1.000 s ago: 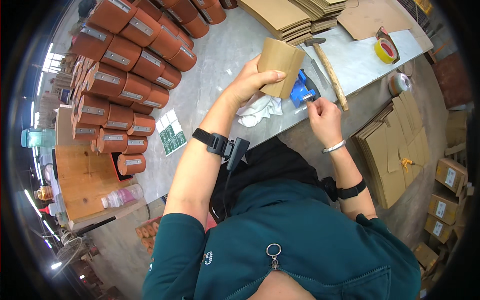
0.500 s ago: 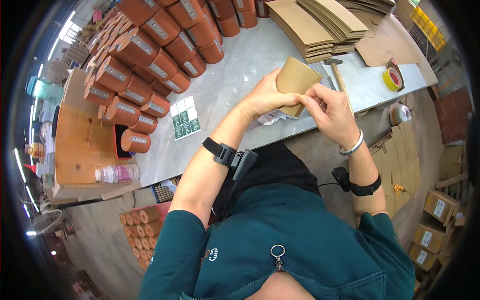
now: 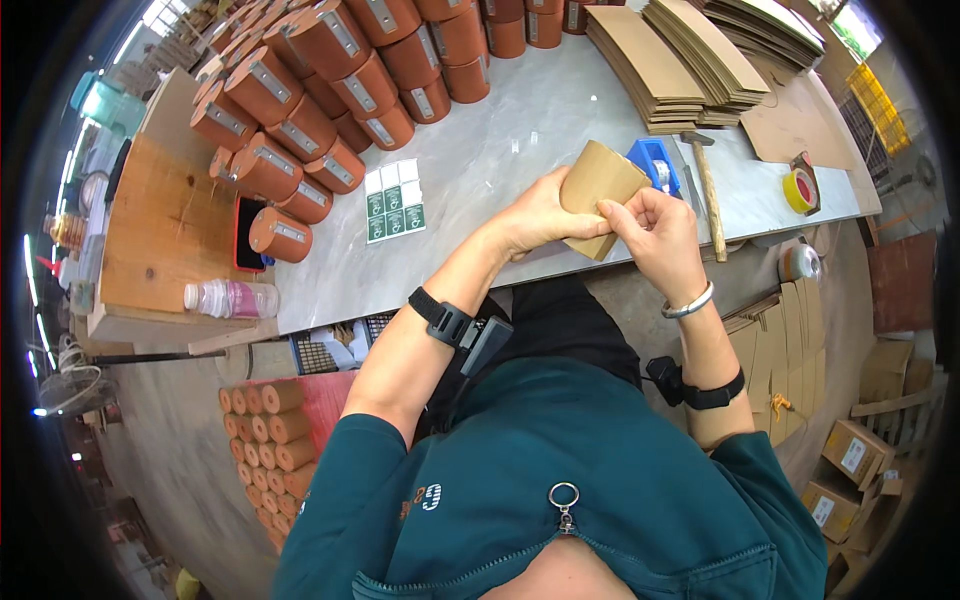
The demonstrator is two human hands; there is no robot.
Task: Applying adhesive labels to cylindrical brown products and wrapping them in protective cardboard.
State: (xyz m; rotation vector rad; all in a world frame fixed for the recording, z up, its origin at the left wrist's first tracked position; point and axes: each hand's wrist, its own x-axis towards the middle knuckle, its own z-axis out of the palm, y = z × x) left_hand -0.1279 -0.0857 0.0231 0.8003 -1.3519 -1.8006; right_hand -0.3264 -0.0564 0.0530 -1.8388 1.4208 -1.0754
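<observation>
A tan cardboard sleeve (image 3: 598, 185), curved like a short tube, is held above the table's front edge. My left hand (image 3: 540, 212) is closed around its left side, fingers partly hidden behind it. On the right, my right hand (image 3: 662, 232) pinches with thumb and forefinger at the sleeve's lower right edge. Whether something small lies in that pinch is hidden. Just beyond the right hand stands a blue plastic bin (image 3: 654, 160) with something whitish inside. A hammer (image 3: 711, 190) with a wooden handle lies to its right.
Stacked reddish-brown cylinders (image 3: 330, 90) with metal strips fill the table's far left. A sheet of green and white labels (image 3: 396, 205) lies nearer. Flat cardboard pieces (image 3: 640, 70) are piled at the back. Yellow tape (image 3: 799, 190) sits right; a plastic bottle (image 3: 232, 299) lies left.
My view has shifted, so the table's contents sit differently in it. The blue bin, mostly hidden before, now shows. Both hands keep hold of the sleeve, right fingers still at its edge.
</observation>
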